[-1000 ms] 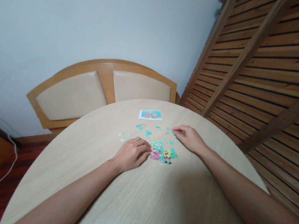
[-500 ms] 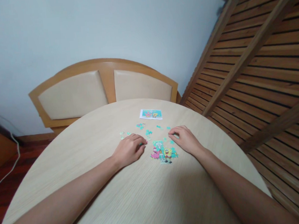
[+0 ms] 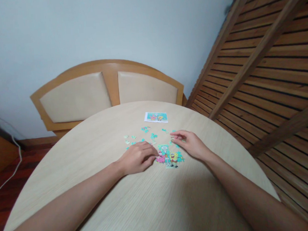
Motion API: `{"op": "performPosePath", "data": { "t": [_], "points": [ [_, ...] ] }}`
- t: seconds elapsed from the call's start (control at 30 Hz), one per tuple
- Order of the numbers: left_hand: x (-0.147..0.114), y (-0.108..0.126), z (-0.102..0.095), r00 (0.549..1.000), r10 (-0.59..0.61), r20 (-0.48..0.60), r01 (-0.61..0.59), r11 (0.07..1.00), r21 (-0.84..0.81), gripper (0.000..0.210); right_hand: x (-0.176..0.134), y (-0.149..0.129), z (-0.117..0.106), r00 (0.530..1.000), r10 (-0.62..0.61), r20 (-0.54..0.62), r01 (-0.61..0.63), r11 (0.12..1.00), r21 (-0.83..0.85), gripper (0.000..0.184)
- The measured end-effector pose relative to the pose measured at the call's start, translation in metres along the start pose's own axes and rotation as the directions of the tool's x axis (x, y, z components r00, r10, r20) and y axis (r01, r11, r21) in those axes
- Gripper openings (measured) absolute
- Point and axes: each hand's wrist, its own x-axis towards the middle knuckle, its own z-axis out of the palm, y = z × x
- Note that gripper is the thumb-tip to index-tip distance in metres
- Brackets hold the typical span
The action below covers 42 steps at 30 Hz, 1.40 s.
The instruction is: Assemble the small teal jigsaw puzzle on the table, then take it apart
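Observation:
A partly joined jigsaw puzzle [image 3: 166, 157] of cartoon figures lies on the round table. At its left edge, by the pink figure, my left hand [image 3: 139, 157] is closed, thumb and index fingertips pinching a small puzzle piece that they mostly hide. My right hand [image 3: 190, 144] hovers over the puzzle's upper right, its thumb and fingers bent round a small yellowish-green puzzle piece [image 3: 172, 139]. Loose teal pieces [image 3: 154, 136] lie scattered beyond the joined part, and pale green pieces [image 3: 126, 137] lie further left. Some are partly covered by my hands.
A printed picture card [image 3: 156, 117] lies toward the far side of the pale wooden table [image 3: 115, 204]. Behind the table stands a padded wooden headboard [image 3: 111, 83] against the wall. Slatted wood [image 3: 266, 56] leans at the right. A white cable [image 3: 19, 161] hangs at the left.
My left hand has shifted right and toward me, up to the puzzle's left edge. My right hand's fingers have moved slightly left, and a yellowish-green piece now shows at their tips.

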Motion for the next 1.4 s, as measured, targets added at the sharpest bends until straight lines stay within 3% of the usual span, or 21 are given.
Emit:
{"op": "performPosePath", "data": {
  "t": [0.1,0.2,0.33,0.6,0.8,1.07,1.4],
  "points": [
    [0.002,0.002,0.002,0.984,-0.165,-0.061,0.163,0.986,-0.033,0.022,-0.004,-0.015,0.01,0.999,0.047,0.019,-0.049,0.982,0.18,0.037],
    [0.004,0.004,0.005,0.939,-0.321,-0.12,0.307,0.944,-0.125,0.02,-0.009,-0.03,0.022,0.994,0.078,0.071,-0.098,0.934,0.344,0.04],
    [0.005,0.006,0.009,0.899,-0.415,-0.143,0.372,0.893,-0.254,0.019,-0.015,-0.044,0.034,0.983,0.107,0.151,-0.167,0.868,0.467,0.042],
    [0.005,0.005,0.012,0.901,-0.414,-0.131,0.364,0.884,-0.292,0.022,-0.017,-0.044,0.05,0.966,0.131,0.223,-0.223,0.86,0.46,0.042],
    [0.005,0.004,0.013,0.895,-0.429,-0.119,0.384,0.879,-0.281,0.023,-0.018,-0.046,0.048,0.986,0.067,0.15,-0.101,0.967,0.233,0.027],
    [0.005,0.004,0.011,0.902,-0.404,-0.154,0.319,0.863,-0.392,0.018,-0.017,-0.046,0.047,0.986,0.089,0.144,-0.123,0.961,0.248,0.027],
    [0.002,0.004,0.009,0.94,-0.301,-0.16,0.262,0.938,-0.227,0.02,-0.019,-0.044,0.047,0.978,0.106,0.182,-0.149,0.958,0.246,0.026]
  ]
}}
